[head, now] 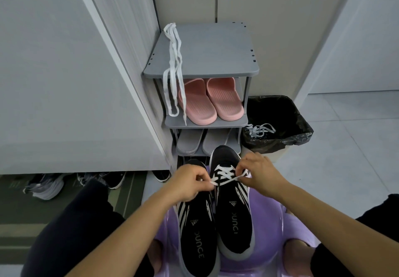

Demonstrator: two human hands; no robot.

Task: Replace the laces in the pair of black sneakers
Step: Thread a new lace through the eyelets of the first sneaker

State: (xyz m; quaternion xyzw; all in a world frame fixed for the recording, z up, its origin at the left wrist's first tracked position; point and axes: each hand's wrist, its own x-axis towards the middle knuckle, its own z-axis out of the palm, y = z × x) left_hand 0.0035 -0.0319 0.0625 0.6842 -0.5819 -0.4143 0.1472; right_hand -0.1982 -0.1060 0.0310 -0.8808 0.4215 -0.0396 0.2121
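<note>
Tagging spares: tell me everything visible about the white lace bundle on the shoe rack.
The white lace bundle is flat and fabric-looking, folded into several strands. It lies along the left side of the grey rack's top shelf, then hangs over the front edge, with loops and one loose end dangling before the left pink slipper. Nothing else touches it.

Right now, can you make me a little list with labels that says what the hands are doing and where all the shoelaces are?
left hand: pinches one end of the white lace
right hand: pinches the other end
laced sneaker: black, lace crossed through its eyelets, on the purple stool
other sneaker: beside it, front hidden by the left hand
spare laces: white, draped over the grey shoe rack
bin: black-lined, a loose lace inside
</note>
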